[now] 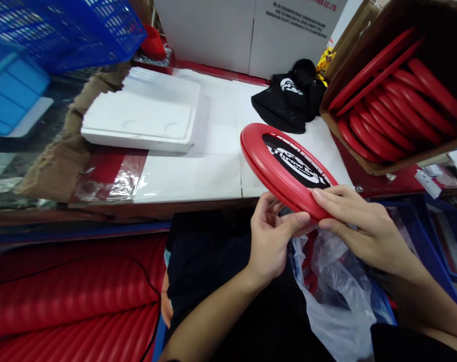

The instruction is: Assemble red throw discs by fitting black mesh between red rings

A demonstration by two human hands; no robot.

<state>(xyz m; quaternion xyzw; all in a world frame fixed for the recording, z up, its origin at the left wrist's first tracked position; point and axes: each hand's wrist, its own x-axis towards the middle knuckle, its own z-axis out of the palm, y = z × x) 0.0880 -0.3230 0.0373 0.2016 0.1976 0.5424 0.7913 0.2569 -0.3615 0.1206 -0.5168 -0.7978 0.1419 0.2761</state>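
Observation:
A red flying disc (264,156) with a black mesh centre printed "Throw Ball" is held up and tilted in front of me, over the table's front edge. My right hand (358,226) grips its near right rim, thumb below and fingers on top. My left hand (271,234) is closed on the rim's near underside, with some fingers hidden behind the disc. Behind the disc, black mesh pieces (279,103) with white print lie in a pile on the white table covering (190,176).
An open cardboard box (336,83) at the right holds several red rings (394,115). A white foam block (145,108) lies left of centre. Blue baskets (96,32) stand at upper left. Stacked red rings (73,291) fill the lower left. A clear plastic bag (337,296) hangs below my hands.

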